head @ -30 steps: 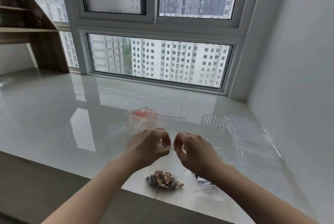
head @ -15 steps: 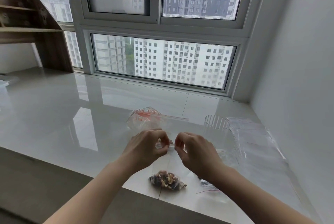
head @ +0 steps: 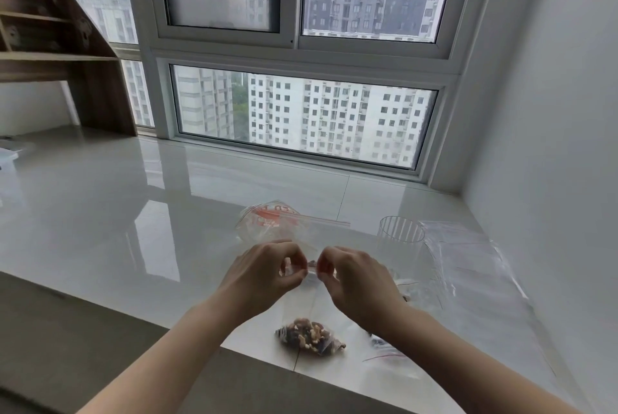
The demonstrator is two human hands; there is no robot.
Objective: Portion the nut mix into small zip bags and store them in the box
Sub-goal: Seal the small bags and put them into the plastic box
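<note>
A small clear zip bag (head: 311,320) hangs upright between my hands, with nut mix (head: 311,336) heaped at its bottom, which rests on the white sill. My left hand (head: 264,273) pinches the bag's top strip from the left. My right hand (head: 354,283) pinches the same strip from the right, fingertips almost touching the left ones. Behind the hands lies the big clear bag with red print (head: 272,221). A ribbed clear plastic cup (head: 399,246) stands to the right.
A pile of empty clear zip bags (head: 468,273) lies at the right by the wall. Another small bag with a red strip (head: 384,351) lies under my right forearm. A wooden shelf unit (head: 57,45) stands far left. A box corner (head: 6,159) shows at the left edge.
Both hands stay pinched on the bag's top strip, fingertips a little closer together. The view has shifted slightly; the bag of nuts hangs in the same place.
</note>
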